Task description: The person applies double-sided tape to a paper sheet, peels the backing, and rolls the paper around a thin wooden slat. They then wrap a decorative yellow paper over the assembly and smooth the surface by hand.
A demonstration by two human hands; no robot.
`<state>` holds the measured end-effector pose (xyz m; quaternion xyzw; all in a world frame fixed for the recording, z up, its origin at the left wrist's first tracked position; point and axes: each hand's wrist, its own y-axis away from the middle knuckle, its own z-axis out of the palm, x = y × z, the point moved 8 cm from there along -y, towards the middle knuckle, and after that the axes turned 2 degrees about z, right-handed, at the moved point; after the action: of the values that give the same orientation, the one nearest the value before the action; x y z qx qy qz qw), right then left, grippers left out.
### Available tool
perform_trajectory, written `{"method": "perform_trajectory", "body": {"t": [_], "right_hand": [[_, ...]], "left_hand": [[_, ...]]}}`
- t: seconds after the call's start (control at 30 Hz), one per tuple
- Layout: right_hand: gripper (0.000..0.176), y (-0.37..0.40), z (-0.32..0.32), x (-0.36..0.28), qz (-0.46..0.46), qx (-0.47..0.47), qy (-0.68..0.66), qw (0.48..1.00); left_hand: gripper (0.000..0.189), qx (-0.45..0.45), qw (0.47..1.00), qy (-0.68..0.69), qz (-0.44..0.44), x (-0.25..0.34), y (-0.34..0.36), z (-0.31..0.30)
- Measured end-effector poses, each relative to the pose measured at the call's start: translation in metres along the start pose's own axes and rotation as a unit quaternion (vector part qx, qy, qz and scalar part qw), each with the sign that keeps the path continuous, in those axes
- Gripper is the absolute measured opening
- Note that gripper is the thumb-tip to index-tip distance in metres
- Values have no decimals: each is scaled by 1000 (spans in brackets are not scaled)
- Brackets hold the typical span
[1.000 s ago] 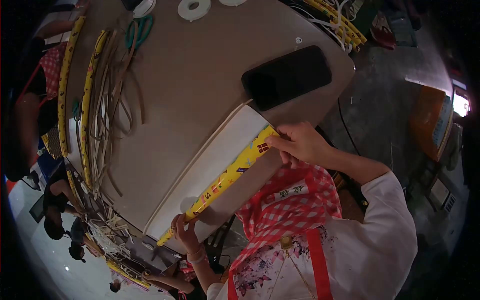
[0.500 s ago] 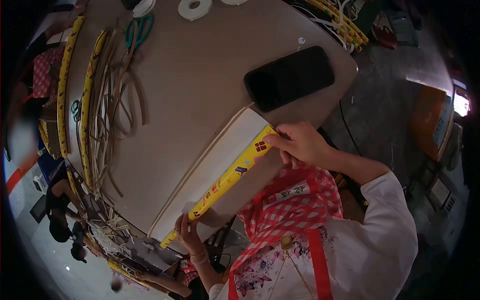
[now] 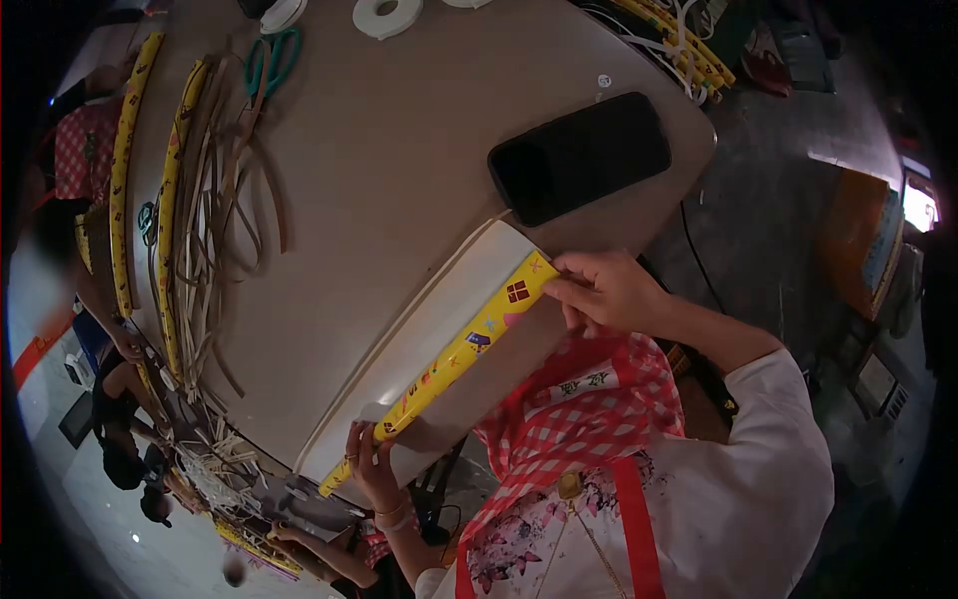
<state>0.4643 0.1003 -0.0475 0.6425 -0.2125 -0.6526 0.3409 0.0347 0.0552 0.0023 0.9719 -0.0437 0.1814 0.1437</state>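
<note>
A sheet of yellow printed paper [image 3: 475, 343] lies slantwise near the table's edge in front of me. Its near side is turned over into a long yellow band, and its white back [image 3: 429, 314] shows beyond. My right hand [image 3: 604, 290] pinches the upper right end of the band between thumb and fingers. At the lower left, my left hand [image 3: 371, 464] has its fingers closed over the band near its other end. A thin tan strip [image 3: 384, 344] runs along the far edge of the white side.
A black phone [image 3: 581, 158] lies beyond the paper. To the left are tan strips [image 3: 215, 200], yellow printed rolls [image 3: 128, 180] and green-handled scissors [image 3: 271, 65]. White tape rolls [image 3: 387, 14] sit at the far edge. Other people [image 3: 120, 429] work at the left.
My right hand has shifted slightly right along the end of the band. My left hand has barely moved. A person at the far left has moved an arm.
</note>
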Motion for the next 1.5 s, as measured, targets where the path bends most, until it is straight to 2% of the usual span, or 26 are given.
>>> {"method": "perform_trajectory", "body": {"t": [0.13, 0.3, 0.6, 0.87, 0.97, 1.03, 1.17, 1.27, 1.5], "right_hand": [[22, 0, 1, 1, 9, -16, -5, 1000], [23, 1, 1, 0, 18, -27, 1, 999], [27, 0, 2, -1, -27, -15, 25, 999], [26, 0, 2, -4, 26, -16, 6, 1000], [26, 0, 2, -4, 17, -13, 11, 1000], [26, 0, 2, -4, 17, -13, 14, 1000], [27, 0, 2, -8, 19, -13, 27, 999], [27, 0, 3, -5, 22, -12, 19, 999], [29, 0, 2, -10, -2, -1, 17, 1000]], "left_hand": [[38, -20, 999, -34, 24, 9, -2, 1], [46, -32, 999, -30, 12, 10, -2, -1], [49, -45, 995, -80, 29, 21, -8, -4], [56, -32, 994, -96, 51, 18, -10, -4], [58, -57, 995, -88, 1, 12, -10, -3], [59, -50, 993, -95, 47, 9, -7, -2], [59, -84, 991, -107, 16, 14, -10, -2], [59, -68, 993, -80, 53, 23, -12, -4], [59, -80, 981, -152, 87, 20, -13, -7]]}}
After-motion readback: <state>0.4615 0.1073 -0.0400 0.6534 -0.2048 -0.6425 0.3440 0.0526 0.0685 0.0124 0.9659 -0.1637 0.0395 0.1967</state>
